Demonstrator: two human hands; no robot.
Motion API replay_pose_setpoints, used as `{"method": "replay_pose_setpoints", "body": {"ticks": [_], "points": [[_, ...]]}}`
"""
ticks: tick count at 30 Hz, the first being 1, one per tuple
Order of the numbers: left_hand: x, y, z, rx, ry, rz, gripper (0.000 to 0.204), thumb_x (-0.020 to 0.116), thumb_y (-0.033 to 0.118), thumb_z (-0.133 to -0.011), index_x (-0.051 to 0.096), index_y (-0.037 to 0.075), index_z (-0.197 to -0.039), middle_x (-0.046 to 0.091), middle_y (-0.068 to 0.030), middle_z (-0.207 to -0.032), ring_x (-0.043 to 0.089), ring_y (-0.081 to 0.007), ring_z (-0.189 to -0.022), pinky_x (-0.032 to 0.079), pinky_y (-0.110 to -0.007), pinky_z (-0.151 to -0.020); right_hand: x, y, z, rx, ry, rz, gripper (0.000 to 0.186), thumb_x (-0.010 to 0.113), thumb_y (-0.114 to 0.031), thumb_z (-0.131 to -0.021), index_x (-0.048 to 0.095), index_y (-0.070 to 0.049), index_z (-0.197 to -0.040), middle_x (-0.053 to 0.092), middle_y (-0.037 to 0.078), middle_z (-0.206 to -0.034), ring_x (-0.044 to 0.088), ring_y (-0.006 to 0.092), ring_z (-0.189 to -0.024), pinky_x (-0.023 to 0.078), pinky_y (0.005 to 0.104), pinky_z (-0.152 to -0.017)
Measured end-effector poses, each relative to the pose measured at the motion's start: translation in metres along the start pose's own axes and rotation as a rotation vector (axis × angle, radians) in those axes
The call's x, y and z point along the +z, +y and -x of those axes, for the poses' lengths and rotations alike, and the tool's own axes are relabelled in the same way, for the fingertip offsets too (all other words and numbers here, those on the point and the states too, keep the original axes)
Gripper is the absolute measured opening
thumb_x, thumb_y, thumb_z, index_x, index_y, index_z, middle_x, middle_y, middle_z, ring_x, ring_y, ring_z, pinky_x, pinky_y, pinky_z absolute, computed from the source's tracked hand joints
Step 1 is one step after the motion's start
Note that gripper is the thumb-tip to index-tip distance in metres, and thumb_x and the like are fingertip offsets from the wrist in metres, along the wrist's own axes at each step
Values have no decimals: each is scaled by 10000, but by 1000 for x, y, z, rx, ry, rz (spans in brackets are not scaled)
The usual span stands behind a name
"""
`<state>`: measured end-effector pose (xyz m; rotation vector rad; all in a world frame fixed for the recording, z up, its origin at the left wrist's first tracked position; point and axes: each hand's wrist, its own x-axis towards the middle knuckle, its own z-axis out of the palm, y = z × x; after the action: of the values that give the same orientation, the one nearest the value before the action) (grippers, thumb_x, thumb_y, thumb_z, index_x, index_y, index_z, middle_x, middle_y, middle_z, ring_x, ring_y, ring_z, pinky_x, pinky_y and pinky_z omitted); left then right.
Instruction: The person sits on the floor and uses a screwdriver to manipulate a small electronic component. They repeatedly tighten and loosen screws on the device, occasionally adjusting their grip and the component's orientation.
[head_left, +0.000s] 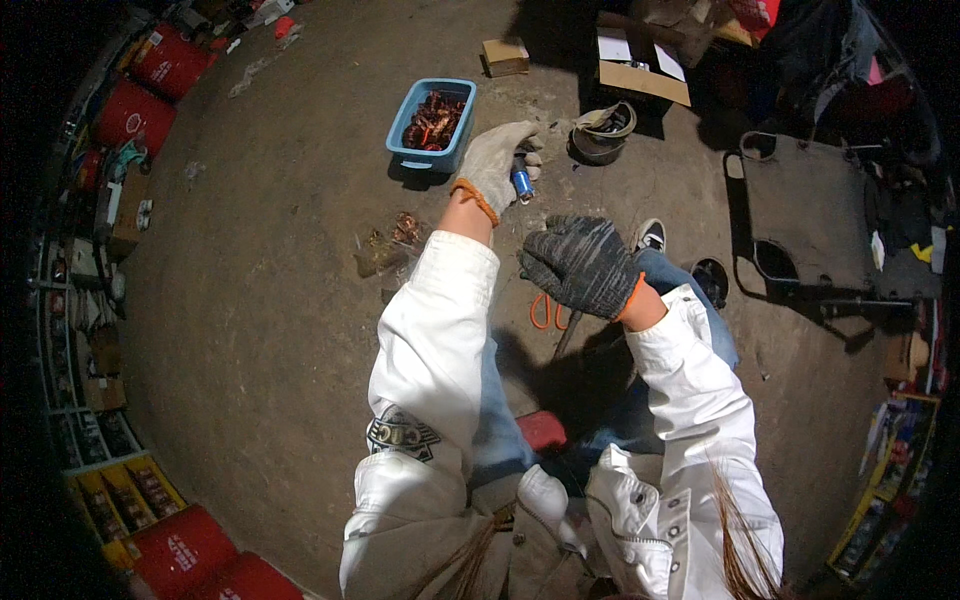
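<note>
My left hand (497,165), in a pale work glove with an orange cuff, is closed around a small cylinder (522,183) with a blue body and a dark upper part. Its exact kind does not show. My right hand (583,268), in a dark grey knit glove, is curled shut a little nearer to me and to the right; what its fingers hold, if anything, is hidden. Below it on the floor lie orange loop handles (541,311), and a dark rod (567,336) stands or lies beside them.
Beyond my left hand sits a blue basin (396,128) of copper-coloured pieces. Copper-coloured scraps (408,230) lie left of my forearm. A dark bucket (598,152), a cardboard box (645,82) and a folding chair (810,210) stand to the right. Red drums (137,115) line the left.
</note>
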<state>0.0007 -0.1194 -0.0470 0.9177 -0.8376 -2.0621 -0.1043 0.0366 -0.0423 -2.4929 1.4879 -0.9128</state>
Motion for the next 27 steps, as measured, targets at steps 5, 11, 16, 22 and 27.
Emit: {"method": "replay_pose_setpoints", "body": {"ticks": [5, 11, 16, 22, 27], "points": [[-21, -3, -9, -57, 178, 117, 146, 610, 62, -867, 551, -27, -967, 571, -118, -782, 506, -137, -574, 406, -249, -437, 14, 4, 16, -57, -69, 57, 209, 630, -310, -764, 632, -115, -839, 577, 110, -699, 587, 307, -623, 466, 438, -565], [-32, -15, -24, -119, 143, 156, 86, 570, 64, -897, 503, 16, -873, 555, -89, -732, 467, -126, -503, 394, -253, -430, 23, 8, 17, -75, 106, 87, 219, 605, -339, -795, 648, -124, -792, 616, 125, -711, 608, 310, -655, 474, 439, -575], [-33, -15, -25, -144, 102, 209, 157, 532, 55, -903, 531, -42, -1026, 558, -103, -763, 475, -124, -531, 400, -241, -446, 13, 13, 21, 143, -252, 84, 263, 604, -318, -791, 669, -122, -954, 644, 115, -866, 612, 320, -782, 473, 448, -646], [-18, 4, -11, 15, -79, 248, 174, 563, 64, -882, 590, -60, -1000, 578, -124, -823, 471, -116, -574, 407, -249, -500, 16, 36, 42, 184, 298, 22, 331, 577, -122, -830, 605, -85, -1157, 603, 144, -1113, 559, 337, -986, 429, 446, -844], [-4, 34, 15, 244, -322, 186, 317, 504, 179, -948, 580, -63, -1137, 577, -87, -943, 473, -108, -625, 401, -233, -521, 6, 40, 45, 189, 511, -200, 116, 580, -59, -837, 599, -34, -949, 588, 139, -872, 567, 287, -780, 445, 391, -722]]}}
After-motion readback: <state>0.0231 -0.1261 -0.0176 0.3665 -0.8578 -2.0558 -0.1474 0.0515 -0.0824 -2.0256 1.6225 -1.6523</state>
